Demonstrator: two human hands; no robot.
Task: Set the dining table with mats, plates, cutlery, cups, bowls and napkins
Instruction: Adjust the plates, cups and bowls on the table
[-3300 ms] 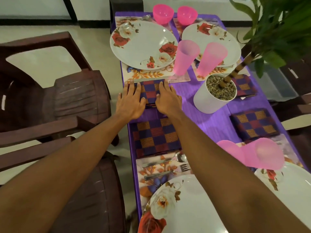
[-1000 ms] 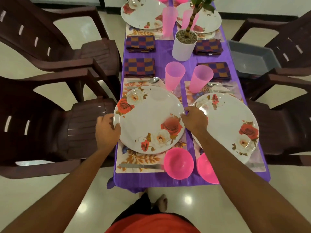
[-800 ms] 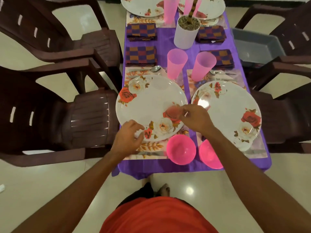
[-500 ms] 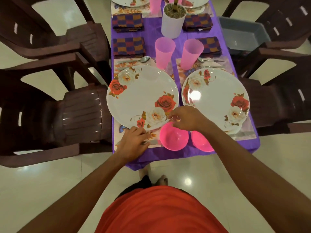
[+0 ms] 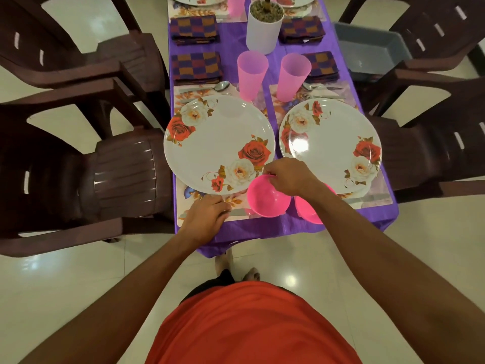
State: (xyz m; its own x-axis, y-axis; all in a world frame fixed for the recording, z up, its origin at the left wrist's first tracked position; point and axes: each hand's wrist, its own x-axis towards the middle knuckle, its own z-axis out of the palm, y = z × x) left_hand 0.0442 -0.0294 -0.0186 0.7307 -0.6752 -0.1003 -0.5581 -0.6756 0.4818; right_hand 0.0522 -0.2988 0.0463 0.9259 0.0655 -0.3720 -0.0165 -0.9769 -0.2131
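Head view: the desk [image 5: 262, 229], covered with a purple cloth, runs away from the person, who stands at its near short end.

The right hand [image 5: 288, 177] pinches the far rim of a pink bowl [image 5: 267, 203] between the thumb and the bent fingers. This bowl stands just behind the near edge, touching or almost touching the rim of the left plate [image 5: 217, 145]. A second pink bowl [image 5: 307, 211] is just beside it, partly hidden under the right wrist and very close to the near edge.

The left hand [image 5: 207, 215] lies on the near strip of the floral mat [image 5: 189, 200], with its fingers bent over a knife [image 5: 240, 212]. I cannot tell if it grips the knife or only rests on it.

The left plate reaches a little over the left long edge of the desk. The right plate [image 5: 330, 145] stays inside the right edge, but only just. Between the two plates there is a narrow purple gap.

Behind the plates stand two pink cups [image 5: 252, 74], a spoon [image 5: 220, 86] and checked napkins [image 5: 196, 67], then a white pot [image 5: 263, 32] in the middle.

Dark chairs [image 5: 105, 174] press against both long sides, so little room is free there. A grey tub [image 5: 372, 51] sits on the far right chair. The open floor [image 5: 78, 285] is at the near end.
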